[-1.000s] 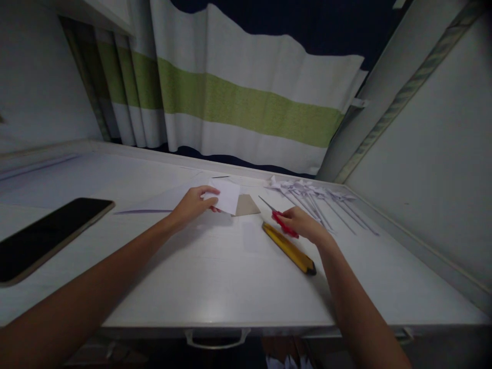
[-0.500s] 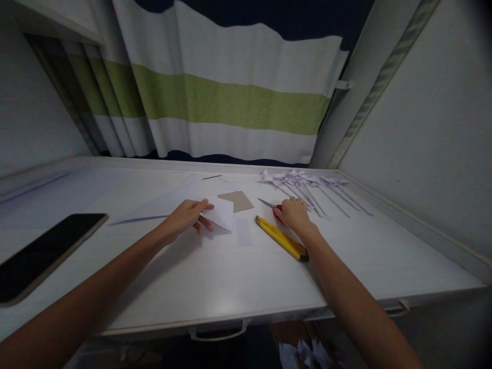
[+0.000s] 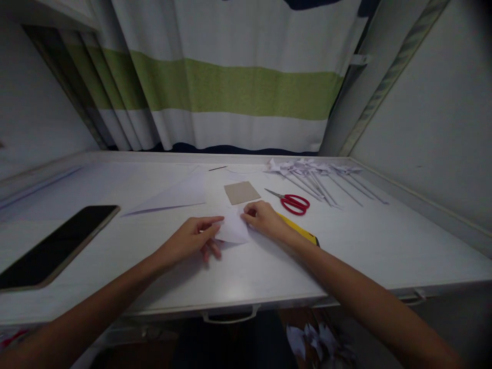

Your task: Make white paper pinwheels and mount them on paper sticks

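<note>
A small white paper piece (image 3: 232,231) lies on the white desk (image 3: 246,271) between both hands. My left hand (image 3: 194,238) pinches its left edge with thumb and fingers. My right hand (image 3: 261,219) grips its right upper corner with closed fingers. Red-handled scissors (image 3: 292,202) lie free on the desk just right of my right hand. A yellow utility knife (image 3: 302,233) lies partly under my right wrist. A brown cardboard square (image 3: 242,192) sits just beyond the paper.
A dark phone (image 3: 54,246) lies at the left. A large folded white sheet (image 3: 172,197) lies beyond my left hand. Several paper pinwheels on sticks (image 3: 319,177) lie at the back right. A striped curtain (image 3: 230,87) hangs behind. Paper scraps (image 3: 311,341) lie below the desk.
My right hand let go of the red scissors, which now lie on the desk, and moved left to the paper. My left hand drew the paper nearer to me.
</note>
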`<state>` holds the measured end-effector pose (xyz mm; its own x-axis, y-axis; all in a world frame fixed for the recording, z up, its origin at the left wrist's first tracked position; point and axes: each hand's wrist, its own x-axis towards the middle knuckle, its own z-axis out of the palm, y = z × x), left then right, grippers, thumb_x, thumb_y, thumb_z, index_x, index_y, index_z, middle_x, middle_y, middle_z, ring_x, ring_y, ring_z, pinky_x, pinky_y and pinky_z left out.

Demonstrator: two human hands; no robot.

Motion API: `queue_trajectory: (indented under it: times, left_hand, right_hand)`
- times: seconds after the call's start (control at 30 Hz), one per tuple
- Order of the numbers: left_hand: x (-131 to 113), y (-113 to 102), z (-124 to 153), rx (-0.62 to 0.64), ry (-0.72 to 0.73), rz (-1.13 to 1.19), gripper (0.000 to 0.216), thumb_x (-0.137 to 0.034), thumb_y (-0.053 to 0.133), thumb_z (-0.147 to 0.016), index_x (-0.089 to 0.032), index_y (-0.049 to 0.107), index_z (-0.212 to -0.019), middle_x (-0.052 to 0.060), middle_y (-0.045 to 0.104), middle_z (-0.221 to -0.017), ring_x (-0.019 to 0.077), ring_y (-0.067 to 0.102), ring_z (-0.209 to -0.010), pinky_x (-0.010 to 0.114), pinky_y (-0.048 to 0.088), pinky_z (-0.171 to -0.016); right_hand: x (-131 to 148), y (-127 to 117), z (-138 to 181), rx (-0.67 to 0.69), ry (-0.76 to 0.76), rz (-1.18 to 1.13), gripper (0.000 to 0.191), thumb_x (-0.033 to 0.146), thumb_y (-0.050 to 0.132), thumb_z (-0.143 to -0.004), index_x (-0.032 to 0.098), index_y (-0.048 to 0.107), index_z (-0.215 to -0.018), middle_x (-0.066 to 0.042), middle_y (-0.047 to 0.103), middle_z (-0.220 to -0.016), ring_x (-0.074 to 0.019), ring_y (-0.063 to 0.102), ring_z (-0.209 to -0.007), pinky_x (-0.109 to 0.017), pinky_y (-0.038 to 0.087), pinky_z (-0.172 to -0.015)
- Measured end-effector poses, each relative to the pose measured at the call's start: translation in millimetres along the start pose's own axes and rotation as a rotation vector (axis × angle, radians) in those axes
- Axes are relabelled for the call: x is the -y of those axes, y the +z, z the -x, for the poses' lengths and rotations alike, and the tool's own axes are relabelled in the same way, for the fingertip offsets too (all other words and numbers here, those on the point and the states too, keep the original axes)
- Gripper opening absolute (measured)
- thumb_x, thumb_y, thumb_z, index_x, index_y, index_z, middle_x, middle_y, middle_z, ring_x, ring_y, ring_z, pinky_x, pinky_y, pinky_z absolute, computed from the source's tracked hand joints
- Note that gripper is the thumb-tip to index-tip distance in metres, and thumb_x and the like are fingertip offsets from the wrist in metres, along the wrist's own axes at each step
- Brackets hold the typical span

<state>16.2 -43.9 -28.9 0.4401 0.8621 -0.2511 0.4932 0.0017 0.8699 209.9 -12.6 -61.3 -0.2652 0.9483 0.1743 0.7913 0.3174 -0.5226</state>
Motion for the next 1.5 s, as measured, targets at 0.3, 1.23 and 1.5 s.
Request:
queue_trajectory:
  times: [0.3,1.23,1.5]
  left_hand:
    - [22,-18,-15,-0.115,0.769,-0.929,0.026,-0.03,0.04,-0.083,-0.022,0.06,-0.097,0.007,0.054,-0.102,0.0163,0.052,-0.089,0.031,0.043,-0.078]
    - [44,0,-30,-0.099,0.872,-0.878,0.029,-0.031,0.047,-0.08,-0.015,0.053,-0.103,0.007,0.055,-0.103,0.0179,0.05,-0.093,0.033,0.042,-0.083]
    - [46,1,-32,-0.085,0.87,-0.904,0.028,-0.031,0.043,-0.082,-0.02,0.055,-0.105,0.007,0.054,-0.104,0.0191,0.05,-0.095,0.035,0.041,-0.083]
  right_hand:
    - [5,0,8,0.017,-0.125,0.268,0.014,0.022,0.049,-0.076,0.014,0.061,-0.075,-0.005,0.06,-0.072,-0.0136,0.049,-0.066,-0.025,0.032,-0.063]
    - [-3,-11,7,0.147,-0.637,0.366,0.022,0.02,0.042,-0.083,0.014,0.063,-0.083,-0.008,0.055,-0.087,-0.0166,0.046,-0.082,-0.03,0.036,-0.072]
    - [-4,-12,7,0.18,-0.57,0.259,0.023,0.022,0.04,-0.084,0.017,0.063,-0.086,-0.006,0.054,-0.089,-0.0154,0.047,-0.086,-0.028,0.036,-0.077]
